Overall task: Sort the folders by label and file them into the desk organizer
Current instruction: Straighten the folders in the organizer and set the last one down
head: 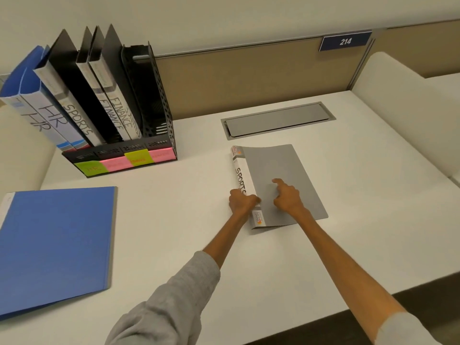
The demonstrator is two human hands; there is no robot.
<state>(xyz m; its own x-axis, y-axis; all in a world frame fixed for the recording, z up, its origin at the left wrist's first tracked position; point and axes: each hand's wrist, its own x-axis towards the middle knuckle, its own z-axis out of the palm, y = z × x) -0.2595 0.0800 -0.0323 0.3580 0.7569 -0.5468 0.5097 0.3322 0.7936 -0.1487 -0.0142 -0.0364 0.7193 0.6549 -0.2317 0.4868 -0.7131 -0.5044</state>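
Grey folder [278, 185] lies flat on the white tabletop [186, 207], right of centre, directly ahead of both hands. Long axis runs away from the person, spine on the left edge; spine label reads "SPORTS" (last letter hidden by a hand). Left hand [242, 201] is curled over the spine's near part, fingers closed around it. Right hand [286, 195] rests on the cover just beside the spine, fingers loosely spread, nothing gripped. Left hand is thus nearer the lifting edge. Desk organizer [119, 155] stands well apart, far-left, w/ HR, SPORTS and FINANCE folders upright in its slots; coloured sticky notes mark the front. Judgement: next move likely carries the folder leftward to the SPORTS slot. Blue folder [57, 245] lies flat at near-left, unfiled.
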